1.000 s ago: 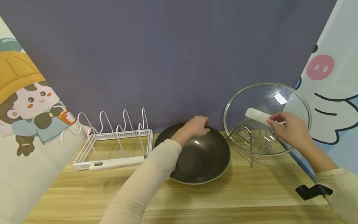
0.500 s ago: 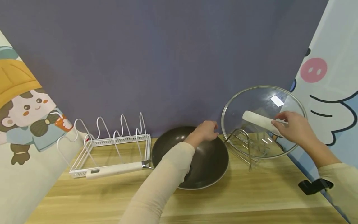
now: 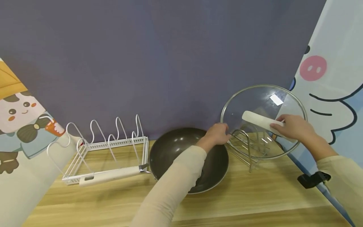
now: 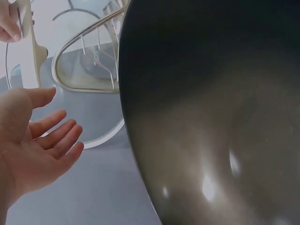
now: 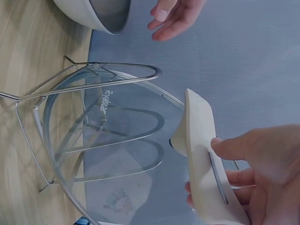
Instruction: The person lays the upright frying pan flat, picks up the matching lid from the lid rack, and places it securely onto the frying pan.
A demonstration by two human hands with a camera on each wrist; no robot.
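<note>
Over there the right hand [image 3: 295, 127] grasps, thumb and fingers, the long cream handle [image 3: 258, 120] of a round clear-glass lid [image 3: 253, 101] standing tilted in a silver wire rack [image 3: 249, 148]; the left hand [image 3: 217, 134], fingers loose and holding nothing, hovers between rack and dark round wok [image 3: 173, 154]
</note>
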